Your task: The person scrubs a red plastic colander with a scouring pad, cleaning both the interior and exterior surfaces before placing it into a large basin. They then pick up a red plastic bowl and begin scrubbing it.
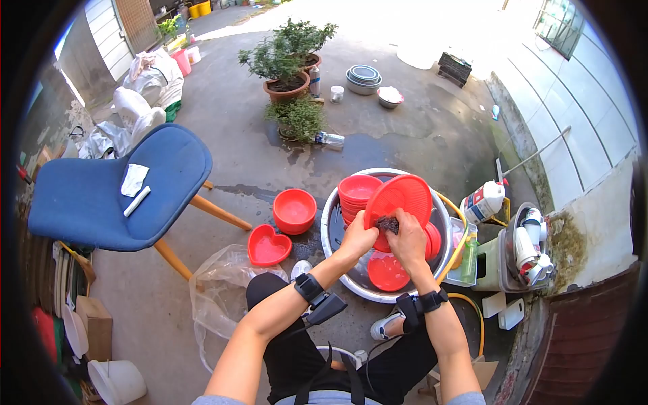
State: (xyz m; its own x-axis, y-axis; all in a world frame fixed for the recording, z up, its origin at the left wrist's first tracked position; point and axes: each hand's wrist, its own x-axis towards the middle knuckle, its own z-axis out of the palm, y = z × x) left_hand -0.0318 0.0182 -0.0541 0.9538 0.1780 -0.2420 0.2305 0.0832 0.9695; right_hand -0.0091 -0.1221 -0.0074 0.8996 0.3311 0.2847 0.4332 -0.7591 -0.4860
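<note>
- L hand gripped the red plate by its lower-left rim; plate tilted on edge over the steel basin.
- R hand closed on a dark scrub pad, pressed to the plate face.
- Stack of red bowls just behind, in the basin.
- Wet concrete yard; blue chair to my left.

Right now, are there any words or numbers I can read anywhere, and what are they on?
None can be read.
White jug by the metal basin: its red and blue label has print, too blurred to read.
Clear bottle lying by the potted plants: label too small to read.
Red plate held by the left hand and scrubbed by the right hand: no writing shows.
</note>
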